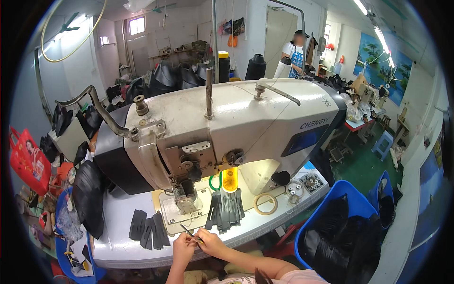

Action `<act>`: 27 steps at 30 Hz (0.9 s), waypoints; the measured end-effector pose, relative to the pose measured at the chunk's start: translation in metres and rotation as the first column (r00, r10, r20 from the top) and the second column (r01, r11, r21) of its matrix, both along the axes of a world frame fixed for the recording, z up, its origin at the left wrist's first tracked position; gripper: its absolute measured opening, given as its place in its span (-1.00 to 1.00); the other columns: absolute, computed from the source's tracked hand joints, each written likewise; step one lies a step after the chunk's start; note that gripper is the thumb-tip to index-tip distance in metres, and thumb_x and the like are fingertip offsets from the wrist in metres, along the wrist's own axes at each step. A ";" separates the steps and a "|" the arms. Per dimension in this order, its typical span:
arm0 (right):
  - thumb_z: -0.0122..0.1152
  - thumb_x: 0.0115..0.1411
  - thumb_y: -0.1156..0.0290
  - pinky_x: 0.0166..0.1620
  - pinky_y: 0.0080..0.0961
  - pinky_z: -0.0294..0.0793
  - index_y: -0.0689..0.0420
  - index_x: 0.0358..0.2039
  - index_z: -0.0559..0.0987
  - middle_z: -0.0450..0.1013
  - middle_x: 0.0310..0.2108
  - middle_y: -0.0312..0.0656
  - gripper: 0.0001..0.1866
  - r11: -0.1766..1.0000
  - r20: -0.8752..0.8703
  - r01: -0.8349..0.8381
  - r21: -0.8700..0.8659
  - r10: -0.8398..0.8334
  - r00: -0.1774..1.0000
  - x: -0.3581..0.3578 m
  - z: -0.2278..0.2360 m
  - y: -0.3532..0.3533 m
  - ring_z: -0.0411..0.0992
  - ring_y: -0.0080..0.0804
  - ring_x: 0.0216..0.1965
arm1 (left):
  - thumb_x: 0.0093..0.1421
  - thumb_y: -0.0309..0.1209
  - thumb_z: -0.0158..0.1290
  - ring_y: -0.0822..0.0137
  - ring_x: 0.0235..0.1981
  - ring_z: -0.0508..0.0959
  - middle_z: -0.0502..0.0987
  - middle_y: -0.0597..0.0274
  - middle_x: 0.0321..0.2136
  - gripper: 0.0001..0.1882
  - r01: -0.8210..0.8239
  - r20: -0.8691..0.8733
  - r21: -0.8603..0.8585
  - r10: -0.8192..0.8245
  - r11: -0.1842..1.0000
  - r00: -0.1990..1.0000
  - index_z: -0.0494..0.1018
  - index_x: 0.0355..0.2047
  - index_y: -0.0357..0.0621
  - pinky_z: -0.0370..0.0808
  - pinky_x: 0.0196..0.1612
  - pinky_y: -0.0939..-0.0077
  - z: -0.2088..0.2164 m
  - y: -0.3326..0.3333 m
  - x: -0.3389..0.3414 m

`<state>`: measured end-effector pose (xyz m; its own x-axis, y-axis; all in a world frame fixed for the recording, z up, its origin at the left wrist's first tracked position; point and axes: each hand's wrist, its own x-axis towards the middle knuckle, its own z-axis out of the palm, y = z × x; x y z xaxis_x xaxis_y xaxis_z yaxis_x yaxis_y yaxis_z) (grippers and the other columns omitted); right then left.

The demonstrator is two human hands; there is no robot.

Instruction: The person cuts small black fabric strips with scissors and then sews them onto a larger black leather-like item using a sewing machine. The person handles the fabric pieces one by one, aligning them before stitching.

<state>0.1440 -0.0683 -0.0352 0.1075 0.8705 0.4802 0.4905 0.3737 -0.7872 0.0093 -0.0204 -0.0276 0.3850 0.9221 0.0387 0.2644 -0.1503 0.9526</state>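
Holding a slim dark item [187, 231] between thumb and fingers, the right hand [211, 243] is clamping it near the front edge of the white table [113, 241], before the sewing machine [182, 118]. The left hand [183, 246] is bunching its fingertips just beside; whether these are gripping anything, cannot tell. Black strips [229, 208] are lying either side of the metal plate [168, 206]. A tan ring [256, 203] is resting farther right.
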 end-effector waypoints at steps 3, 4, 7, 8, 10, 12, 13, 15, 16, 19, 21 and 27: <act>0.16 -0.08 0.61 -0.46 -0.34 0.38 0.25 -0.40 0.38 0.32 -0.46 -0.07 -0.80 0.999 0.060 0.014 0.039 -0.016 0.998 -0.002 -0.001 0.001 0.39 -0.07 -0.49 | -0.05 -0.60 0.09 0.40 -0.66 0.50 0.49 0.10 -0.68 -0.89 -0.030 -0.077 0.041 0.034 0.999 0.996 0.35 -0.54 -0.30 0.40 -0.56 0.53 -0.001 -0.001 0.000; 0.17 -0.09 0.61 -0.47 -0.33 0.38 0.25 -0.40 0.37 0.32 -0.46 -0.07 -0.79 0.999 0.077 0.018 0.040 -0.021 0.997 -0.003 0.002 0.000 0.39 -0.06 -0.50 | -0.06 -0.60 0.09 0.40 -0.66 0.50 0.49 0.11 -0.68 -0.89 -0.034 -0.123 0.072 0.043 0.997 0.991 0.35 -0.55 -0.31 0.41 -0.56 0.54 0.001 -0.002 0.001; 0.19 -0.11 0.60 -0.50 -0.33 0.38 0.24 -0.40 0.37 0.31 -0.46 -0.07 -0.77 0.998 0.108 0.034 0.044 -0.038 0.993 -0.004 0.004 -0.003 0.39 -0.07 -0.52 | -0.09 -0.62 0.10 0.43 -0.67 0.48 0.48 0.14 -0.70 -0.88 -0.009 -0.204 0.172 0.044 0.985 0.978 0.35 -0.57 -0.31 0.41 -0.57 0.56 0.018 -0.005 0.004; 0.19 -0.12 0.60 -0.50 -0.33 0.38 0.24 -0.40 0.37 0.31 -0.46 -0.07 -0.76 0.998 0.114 0.037 0.049 -0.042 0.993 -0.004 0.005 -0.003 0.39 -0.07 -0.53 | -0.10 -0.62 0.10 0.44 -0.67 0.48 0.48 0.15 -0.71 -0.87 0.004 -0.223 0.209 0.043 0.978 0.974 0.34 -0.57 -0.31 0.41 -0.57 0.57 0.021 -0.006 0.004; 0.18 -0.11 0.60 -0.50 -0.35 0.38 0.24 -0.42 0.37 0.31 -0.47 -0.08 -0.78 0.998 0.087 0.039 0.048 -0.043 0.995 -0.004 0.003 -0.002 0.38 -0.09 -0.54 | -0.08 -0.64 0.09 0.46 -0.66 0.48 0.47 0.16 -0.70 -0.88 0.017 -0.130 0.085 -0.006 0.996 0.992 0.34 -0.57 -0.32 0.41 -0.57 0.60 0.011 -0.002 0.001; 0.17 -0.10 0.61 -0.49 -0.39 0.37 0.24 -0.44 0.38 0.31 -0.49 -0.09 -0.81 0.998 0.002 0.042 0.041 -0.042 0.999 -0.005 -0.002 -0.002 0.36 -0.15 -0.55 | -0.05 -0.66 0.06 0.47 -0.65 0.48 0.47 0.17 -0.68 -0.90 0.034 -0.021 -0.065 -0.035 0.997 0.999 0.34 -0.56 -0.32 0.41 -0.57 0.62 0.001 0.003 -0.002; 0.16 -0.09 0.61 -0.48 -0.41 0.36 0.25 -0.46 0.38 0.31 -0.51 -0.10 -0.83 0.999 -0.069 0.042 0.033 -0.040 0.997 -0.005 -0.006 -0.002 0.36 -0.19 -0.56 | -0.03 -0.67 0.04 0.47 -0.64 0.49 0.47 0.17 -0.66 -0.91 0.043 0.042 -0.153 -0.037 0.987 0.998 0.34 -0.55 -0.33 0.42 -0.57 0.63 -0.003 0.005 -0.003; 0.14 -0.07 0.62 -0.47 -0.47 0.33 0.25 -0.48 0.37 0.31 -0.53 -0.13 -0.87 0.999 -0.172 0.046 0.014 -0.043 0.984 -0.004 -0.006 -0.001 0.33 -0.29 -0.56 | 0.01 -0.67 0.01 0.47 -0.62 0.49 0.47 0.17 -0.63 -0.93 0.083 0.137 -0.260 -0.049 0.962 0.989 0.33 -0.53 -0.33 0.43 -0.57 0.65 0.003 0.006 -0.001; 0.13 -0.05 0.62 -0.47 -0.51 0.32 0.25 -0.49 0.37 0.31 -0.53 -0.15 -0.88 0.999 -0.209 0.048 -0.001 -0.047 0.977 -0.005 -0.005 -0.001 0.32 -0.35 -0.55 | 0.04 -0.66 0.00 0.47 -0.62 0.49 0.46 0.17 -0.61 -0.93 0.108 0.166 -0.284 -0.062 0.953 0.984 0.32 -0.52 -0.33 0.44 -0.56 0.65 0.008 0.005 -0.003; 0.10 0.00 0.61 -0.46 -0.58 0.28 0.26 -0.51 0.37 0.30 -0.55 -0.20 -0.91 0.998 -0.311 0.027 -0.063 -0.045 0.949 -0.008 -0.003 -0.004 0.28 -0.48 -0.54 | 0.10 -0.62 -0.02 0.48 -0.60 0.49 0.46 0.19 -0.60 -0.92 0.153 0.251 -0.311 -0.074 0.938 0.965 0.30 -0.50 -0.31 0.45 -0.55 0.64 0.009 0.003 -0.002; 0.09 0.03 0.59 -0.45 -0.59 0.27 0.26 -0.51 0.37 0.30 -0.55 -0.22 -0.92 0.993 -0.368 -0.017 -0.113 -0.026 0.929 -0.007 -0.001 -0.003 0.27 -0.53 -0.53 | 0.13 -0.60 -0.04 0.49 -0.60 0.47 0.45 0.21 -0.60 -0.91 0.160 0.285 -0.297 -0.072 0.942 0.956 0.28 -0.49 -0.29 0.43 -0.54 0.64 0.009 0.002 -0.001; 0.11 0.10 0.56 -0.45 -0.64 0.24 0.25 -0.50 0.38 0.30 -0.53 -0.30 -0.89 0.966 -0.409 -0.201 -0.162 0.120 0.905 0.004 0.019 -0.008 0.22 -0.65 -0.51 | 0.16 -0.56 -0.07 0.53 -0.61 0.43 0.42 0.27 -0.63 -0.89 0.115 0.180 -0.153 -0.087 0.981 0.980 0.27 -0.50 -0.25 0.41 -0.53 0.66 0.021 -0.005 -0.001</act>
<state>0.1481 -0.0759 -0.0164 0.1021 0.9637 0.2465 0.0729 0.2399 -0.9681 0.0082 -0.0250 -0.0067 0.4771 0.8782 -0.0344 0.0863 -0.0078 0.9962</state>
